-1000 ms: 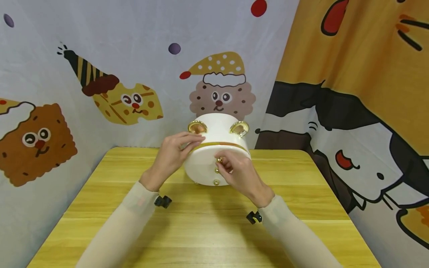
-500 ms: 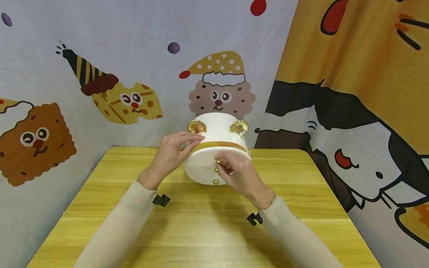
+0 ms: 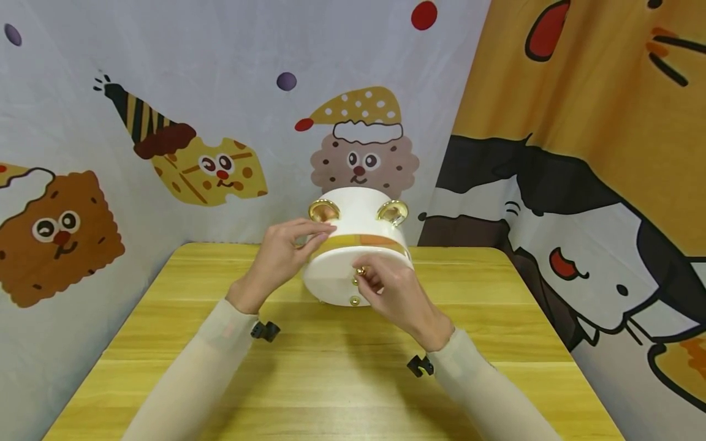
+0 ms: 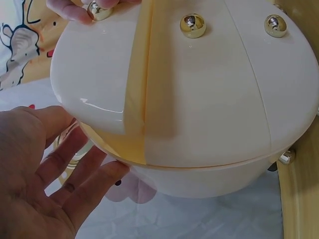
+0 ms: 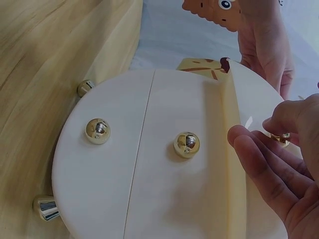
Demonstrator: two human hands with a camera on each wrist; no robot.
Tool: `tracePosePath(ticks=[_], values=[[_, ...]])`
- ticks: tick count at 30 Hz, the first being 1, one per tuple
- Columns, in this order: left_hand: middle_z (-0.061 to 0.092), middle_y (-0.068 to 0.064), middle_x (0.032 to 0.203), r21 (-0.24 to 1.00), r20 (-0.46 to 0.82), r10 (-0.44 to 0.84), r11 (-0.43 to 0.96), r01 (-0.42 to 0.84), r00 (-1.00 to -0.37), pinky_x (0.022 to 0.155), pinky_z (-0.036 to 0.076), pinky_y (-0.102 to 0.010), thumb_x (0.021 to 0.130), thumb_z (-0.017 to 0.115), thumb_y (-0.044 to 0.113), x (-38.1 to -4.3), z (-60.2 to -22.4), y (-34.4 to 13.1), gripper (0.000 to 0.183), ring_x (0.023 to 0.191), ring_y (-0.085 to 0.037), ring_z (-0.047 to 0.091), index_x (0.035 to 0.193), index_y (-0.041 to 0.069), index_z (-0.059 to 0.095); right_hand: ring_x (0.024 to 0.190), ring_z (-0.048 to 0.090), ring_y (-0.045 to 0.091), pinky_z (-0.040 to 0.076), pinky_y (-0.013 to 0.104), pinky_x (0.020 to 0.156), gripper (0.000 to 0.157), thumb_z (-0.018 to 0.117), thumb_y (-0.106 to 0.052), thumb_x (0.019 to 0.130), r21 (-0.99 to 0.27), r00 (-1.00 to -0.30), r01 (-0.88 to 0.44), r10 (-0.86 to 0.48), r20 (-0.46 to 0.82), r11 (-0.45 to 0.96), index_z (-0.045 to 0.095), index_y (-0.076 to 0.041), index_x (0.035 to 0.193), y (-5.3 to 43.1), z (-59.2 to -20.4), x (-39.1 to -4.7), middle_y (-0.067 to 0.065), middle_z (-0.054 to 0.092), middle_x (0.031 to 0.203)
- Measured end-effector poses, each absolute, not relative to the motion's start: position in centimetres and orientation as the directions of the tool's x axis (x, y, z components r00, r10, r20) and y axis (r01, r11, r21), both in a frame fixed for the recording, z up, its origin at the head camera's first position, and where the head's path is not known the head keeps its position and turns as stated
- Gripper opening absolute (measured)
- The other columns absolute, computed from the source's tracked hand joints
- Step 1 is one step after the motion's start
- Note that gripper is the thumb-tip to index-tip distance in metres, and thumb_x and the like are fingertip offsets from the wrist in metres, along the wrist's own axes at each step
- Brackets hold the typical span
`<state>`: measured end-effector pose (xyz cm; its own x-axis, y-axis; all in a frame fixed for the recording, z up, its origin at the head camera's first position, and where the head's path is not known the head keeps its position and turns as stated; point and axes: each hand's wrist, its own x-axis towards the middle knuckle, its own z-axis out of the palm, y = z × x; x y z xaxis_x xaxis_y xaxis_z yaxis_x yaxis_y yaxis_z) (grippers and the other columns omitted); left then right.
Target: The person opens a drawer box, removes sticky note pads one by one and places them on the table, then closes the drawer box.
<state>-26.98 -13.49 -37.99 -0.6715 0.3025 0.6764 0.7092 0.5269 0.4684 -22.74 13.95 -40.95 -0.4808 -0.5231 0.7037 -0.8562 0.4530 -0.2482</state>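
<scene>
A white, rounded drawer box [image 3: 358,211] with gold ears stands on the table, three gold knobs down its front. My right hand [image 3: 399,291] pinches the top knob [image 3: 360,271] between thumb and fingers. The top drawer [image 4: 94,69] stands partly pulled out, its yellow side showing in both wrist views. Below it, the middle drawer [image 5: 169,99] and the bottom drawer [image 5: 94,169] sit flush. My left hand [image 3: 281,251] touches the box's upper left side with its fingers extended; in the left wrist view its fingertips rest along the rim.
The box's short gold feet [image 5: 46,207] rest on the wood-grain table [image 3: 331,380]. Behind the table hangs a cartoon-printed cloth [image 3: 231,49], close to the back of the box. An orange curtain [image 3: 513,79] hangs at the right.
The top drawer has come out further toward me, with my right hand moving slightly down and forward on its knob. The yellow-orange band behind its front has widened. My left hand has stayed put.
</scene>
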Motion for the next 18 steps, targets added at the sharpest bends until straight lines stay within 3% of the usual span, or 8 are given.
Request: tracePosePath(ticks=[11,18], values=[[0.09,-0.008,0.126,0.463,0.679,0.295,0.538,0.704,-0.673,0.073,0.062,-0.029,0.11,0.083,0.013,-26.83,-38.2,-13.41,0.02,0.099,-0.021,0.083,0.128,0.013,0.091,0.073,0.08,0.009,0.063,0.009,0.069,0.032,0.087,0.009,0.096,-0.237,-0.469,-0.862,-0.528,0.708,0.447,0.074,-0.001,0.123,13.99,-41.1,-22.34,0.007,0.082,0.091],[0.09,-0.009,0.125,0.456,0.696,0.295,0.522,0.72,-0.655,0.068,0.058,-0.025,0.109,0.084,0.011,-26.81,-38.15,-13.29,0.02,0.09,-0.02,0.079,0.127,0.012,0.091,0.073,0.08,0.008,0.062,0.009,0.069,0.031,0.088,0.008,0.096,-0.233,-0.465,-0.864,-0.528,0.711,0.447,0.075,-0.001,0.123,14.07,-40.98,-22.09,0.006,0.082,0.091]])
